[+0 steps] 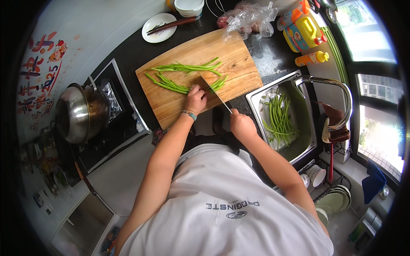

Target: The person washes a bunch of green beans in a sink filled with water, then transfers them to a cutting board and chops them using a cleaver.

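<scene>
Long green vegetable stalks [189, 67] lie in two loose bunches on a wooden cutting board [195, 48]. My left hand [195, 100], with a beaded bracelet at the wrist, presses on the nearer bunch. In my right hand [242, 124] is the handle of a kitchen knife [215, 92]. Its blade points away and to the left, crossing the nearer bunch just right of my left fingers. More green stalks [278, 115] lie in the steel sink to the right.
A steel sink [258, 120] with a curved faucet [346, 96] adjoins the board's right side. Left is a stove with a large metal pot [77, 113]. Behind the board stand a white plate [153, 25] with chopsticks [171, 25] and a plastic bag [253, 19] with meat.
</scene>
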`<state>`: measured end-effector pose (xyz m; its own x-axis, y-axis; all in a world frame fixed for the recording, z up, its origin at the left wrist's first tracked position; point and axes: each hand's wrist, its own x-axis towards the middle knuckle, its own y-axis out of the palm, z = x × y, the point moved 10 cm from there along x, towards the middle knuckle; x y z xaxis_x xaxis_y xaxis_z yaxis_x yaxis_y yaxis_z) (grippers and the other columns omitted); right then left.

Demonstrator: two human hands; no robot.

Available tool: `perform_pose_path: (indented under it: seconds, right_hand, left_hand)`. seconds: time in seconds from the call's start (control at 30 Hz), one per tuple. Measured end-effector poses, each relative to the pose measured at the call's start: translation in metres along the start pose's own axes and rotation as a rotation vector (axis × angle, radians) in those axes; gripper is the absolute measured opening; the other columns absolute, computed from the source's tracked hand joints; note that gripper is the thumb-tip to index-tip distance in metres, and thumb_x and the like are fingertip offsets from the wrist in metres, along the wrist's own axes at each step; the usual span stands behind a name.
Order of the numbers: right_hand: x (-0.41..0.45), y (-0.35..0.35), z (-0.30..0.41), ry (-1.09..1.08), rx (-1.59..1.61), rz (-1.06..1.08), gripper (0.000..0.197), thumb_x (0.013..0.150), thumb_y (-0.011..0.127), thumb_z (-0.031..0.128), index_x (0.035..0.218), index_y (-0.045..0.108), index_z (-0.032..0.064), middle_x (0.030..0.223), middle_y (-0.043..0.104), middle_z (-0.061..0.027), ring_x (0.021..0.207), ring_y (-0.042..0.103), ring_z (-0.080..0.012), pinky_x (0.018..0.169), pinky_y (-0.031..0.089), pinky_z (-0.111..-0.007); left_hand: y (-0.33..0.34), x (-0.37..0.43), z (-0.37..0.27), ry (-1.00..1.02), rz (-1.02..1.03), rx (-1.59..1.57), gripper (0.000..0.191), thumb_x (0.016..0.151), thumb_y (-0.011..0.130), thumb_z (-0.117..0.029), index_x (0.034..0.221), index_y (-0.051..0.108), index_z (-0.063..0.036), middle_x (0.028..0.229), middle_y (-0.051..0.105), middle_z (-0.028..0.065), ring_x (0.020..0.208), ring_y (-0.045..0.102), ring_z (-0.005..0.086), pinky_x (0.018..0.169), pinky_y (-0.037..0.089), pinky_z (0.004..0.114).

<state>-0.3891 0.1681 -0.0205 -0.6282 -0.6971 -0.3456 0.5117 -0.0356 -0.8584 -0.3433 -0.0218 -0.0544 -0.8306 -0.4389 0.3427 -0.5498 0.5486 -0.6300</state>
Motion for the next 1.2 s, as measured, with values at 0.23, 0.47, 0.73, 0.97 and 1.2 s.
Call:
perform_pose_path:
  seconds: [0.23,0.47,0.73,0.97,1.2]
  right_hand:
    - [0.019,-0.013,-0.012,0.000,0.147,-0.071,0.017,0.095,0.054,0.019,0.102,0.062,0.0058,0.070,0.065,-0.0226,0.066,0.065,-0.0406,0.061,0.053,-0.050]
    - [-0.015,-0.056,-0.070,0.142,0.509,-0.176,0.019,0.096,0.058,0.018,0.104,0.065,0.0030,0.074,0.062,-0.0267,0.072,0.061,-0.0462,0.061,0.049,-0.046]
    - [-0.020,-0.057,-0.147,0.277,0.631,-0.356,0.023,0.098,0.056,0.021,0.097,0.064,-0.0006,0.064,0.055,-0.0232,0.052,0.049,-0.0327,0.055,0.043,-0.040]
    - [0.004,-0.066,-0.145,0.216,0.488,-0.298,0.024,0.096,0.055,0.020,0.110,0.066,0.0044,0.084,0.064,-0.0271,0.079,0.064,-0.0444,0.070,0.051,-0.048]
    - [0.058,-0.078,-0.103,0.007,0.042,-0.331,0.034,0.091,0.052,0.016,0.123,0.057,0.0049,0.088,0.067,-0.0189,0.076,0.068,-0.0366,0.067,0.055,-0.045]
  left_hand:
    - [-0.004,0.002,-0.004,-0.031,0.015,-0.053,0.015,0.073,0.074,-0.004,0.086,0.067,-0.0012,0.093,0.060,0.0145,0.088,0.061,0.0345,0.077,0.052,0.040]
    - [-0.005,0.032,-0.035,-0.044,0.081,0.029,0.034,0.076,0.077,-0.016,0.105,0.066,-0.0013,0.111,0.062,0.0125,0.103,0.059,0.0326,0.090,0.049,0.041]
    - [0.075,0.051,-0.041,-0.046,0.479,0.529,0.027,0.084,0.062,-0.011,0.110,0.060,-0.0015,0.110,0.061,0.0153,0.102,0.060,0.0333,0.086,0.051,0.043]
    - [0.092,0.056,-0.044,0.075,0.461,0.678,0.018,0.085,0.054,-0.007,0.099,0.063,0.0009,0.094,0.064,0.0143,0.091,0.064,0.0302,0.076,0.055,0.041]
    - [0.070,0.058,-0.030,0.060,0.317,0.485,0.026,0.085,0.054,-0.005,0.107,0.067,0.0000,0.102,0.068,0.0169,0.093,0.065,0.0328,0.085,0.053,0.041]
